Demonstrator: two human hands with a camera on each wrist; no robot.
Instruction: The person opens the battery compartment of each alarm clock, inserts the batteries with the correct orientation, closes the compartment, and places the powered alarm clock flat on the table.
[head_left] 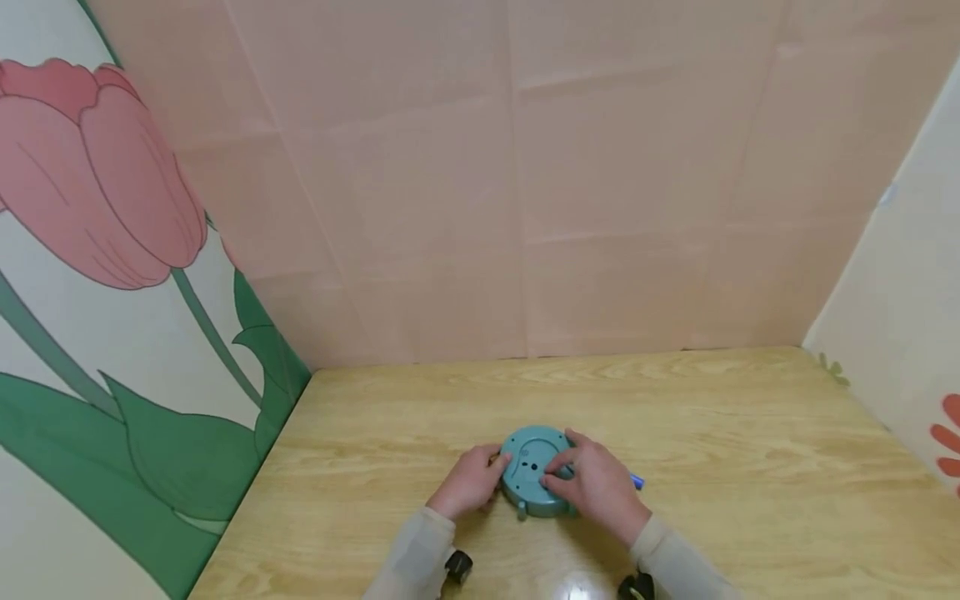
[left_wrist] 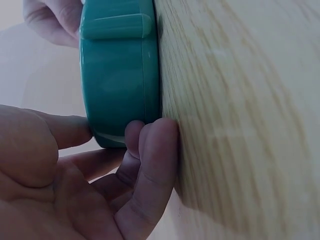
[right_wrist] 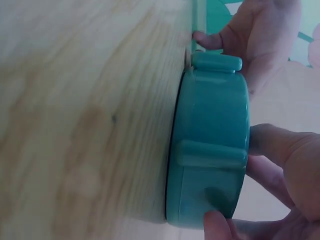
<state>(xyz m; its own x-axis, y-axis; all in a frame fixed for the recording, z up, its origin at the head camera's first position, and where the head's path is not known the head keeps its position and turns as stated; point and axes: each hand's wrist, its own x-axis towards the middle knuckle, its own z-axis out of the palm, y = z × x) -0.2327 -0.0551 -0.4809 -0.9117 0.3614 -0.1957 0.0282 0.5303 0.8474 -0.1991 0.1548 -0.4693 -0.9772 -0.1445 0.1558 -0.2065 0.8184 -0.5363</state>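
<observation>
A round teal alarm clock (head_left: 534, 485) lies back side up on the wooden table, its two short feet toward the person. Two small dark holes show in its recessed back. My left hand (head_left: 471, 481) holds the clock's left side, thumb on the upper rim; in the left wrist view its fingers curl at the side of the case (left_wrist: 117, 80) close to the tabletop. My right hand (head_left: 598, 487) is over the clock's right part, thumb and forefinger brought together at the back, another finger at the rim. What lies between those two fingertips is hidden.
The end of a blue object (head_left: 637, 482) sticks out behind the right hand, the remainder covered. The wooden table (head_left: 390, 408) meets a pink-beige covered wall (head_left: 517, 208) at the back. Tulip-printed panels (head_left: 97, 175) stand at the left, a pale panel (head_left: 900, 292) at the right.
</observation>
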